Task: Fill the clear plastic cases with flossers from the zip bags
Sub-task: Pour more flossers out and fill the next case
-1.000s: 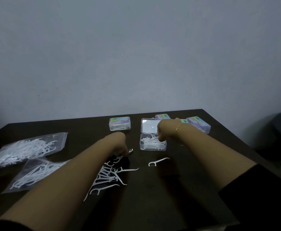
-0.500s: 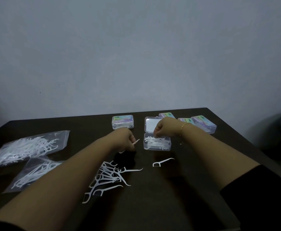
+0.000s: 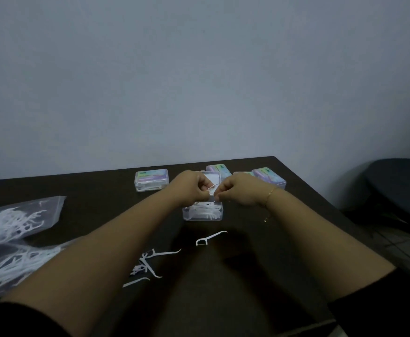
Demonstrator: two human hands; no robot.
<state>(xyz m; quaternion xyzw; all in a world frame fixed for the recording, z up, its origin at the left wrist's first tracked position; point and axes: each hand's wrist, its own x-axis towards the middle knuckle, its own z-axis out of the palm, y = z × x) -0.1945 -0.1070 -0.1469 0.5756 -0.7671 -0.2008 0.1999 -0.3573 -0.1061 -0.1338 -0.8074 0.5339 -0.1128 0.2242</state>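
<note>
An open clear plastic case [image 3: 202, 211] with white flossers inside sits mid-table, its lid raised behind. Both hands hover just over its far edge. My left hand [image 3: 190, 188] pinches a white flosser [image 3: 211, 187] between curled fingers. My right hand [image 3: 238, 189] has its fingers curled, fingertips meeting the same flosser's end. A loose pile of flossers [image 3: 148, 262] lies nearer me, partly hidden by my left forearm, and a single flosser [image 3: 210, 238] lies beside it. Two zip bags [image 3: 14, 222] of flossers rest at the left.
A closed case [image 3: 151, 180] with a coloured label stands left of the open one. Several more closed cases [image 3: 268, 177] sit behind and to the right. The dark table [image 3: 247, 300] ends at the right, where a dark seat [image 3: 398, 188] stands.
My left hand lifted a flosser from the pile and carried it right, over the open case. My right hand rose from the case and met it.
</note>
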